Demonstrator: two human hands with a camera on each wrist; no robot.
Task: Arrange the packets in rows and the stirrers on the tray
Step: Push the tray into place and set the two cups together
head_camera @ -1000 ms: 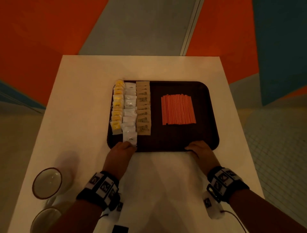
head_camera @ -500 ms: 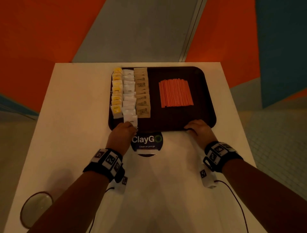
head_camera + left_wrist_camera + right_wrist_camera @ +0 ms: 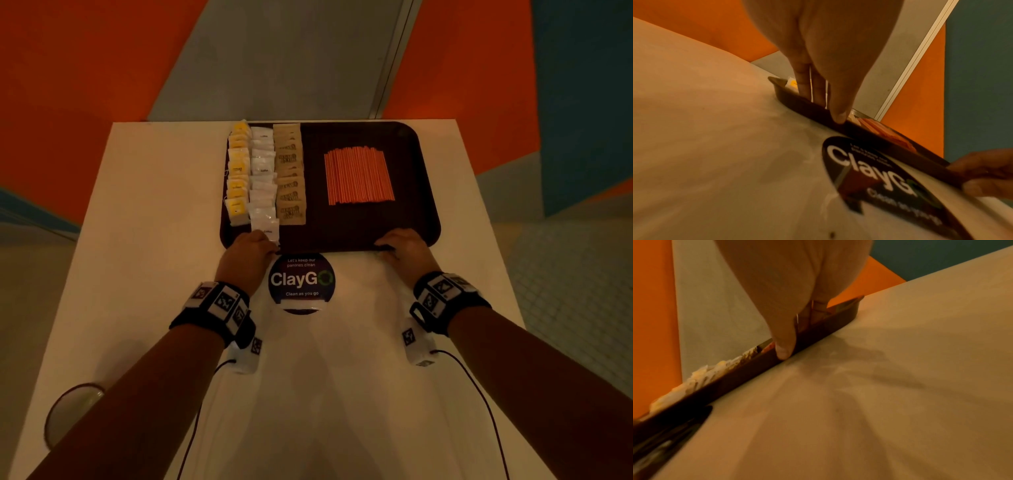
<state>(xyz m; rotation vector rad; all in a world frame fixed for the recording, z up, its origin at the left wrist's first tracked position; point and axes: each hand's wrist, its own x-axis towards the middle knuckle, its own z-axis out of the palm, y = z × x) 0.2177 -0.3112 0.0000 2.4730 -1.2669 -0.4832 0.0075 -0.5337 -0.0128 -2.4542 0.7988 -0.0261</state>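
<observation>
Both hands have slid the tray (image 3: 424,192) to the surface's far edge, uncovering a round sticker (image 3: 301,281). Left hand (image 3: 245,258) and right hand (image 3: 406,251) grip its near rim, fingers curled over it. Packets (image 3: 265,178) lie in three rows, stirrers (image 3: 358,174) beside them: arrangement apparently complete.

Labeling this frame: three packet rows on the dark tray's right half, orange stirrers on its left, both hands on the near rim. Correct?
Sides are swapped. The head view shows the three packet rows on the left half of the dark brown plastic tray and the orange stirrers on its right. Left hand and right hand are on the near rim.
</observation>
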